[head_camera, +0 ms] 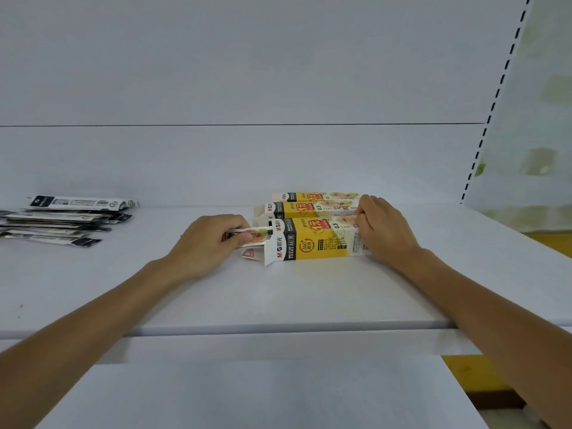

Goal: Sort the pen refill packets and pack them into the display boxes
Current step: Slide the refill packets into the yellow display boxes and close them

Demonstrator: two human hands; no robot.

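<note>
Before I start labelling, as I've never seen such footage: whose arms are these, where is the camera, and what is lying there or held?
No machine: these are a person's bare arms, filmed by one camera worn on their head. On the white shelf lie three yellow display boxes side by side and, far left, a pile of refill packets. The left hand pinches a clear packet at the open end of the nearest box; the right hand holds its other end.

Three yellow display boxes [322, 243] and one clear refill packet [256, 235] are counted; the piled black packets [62, 221] cannot be numbered.
</note>
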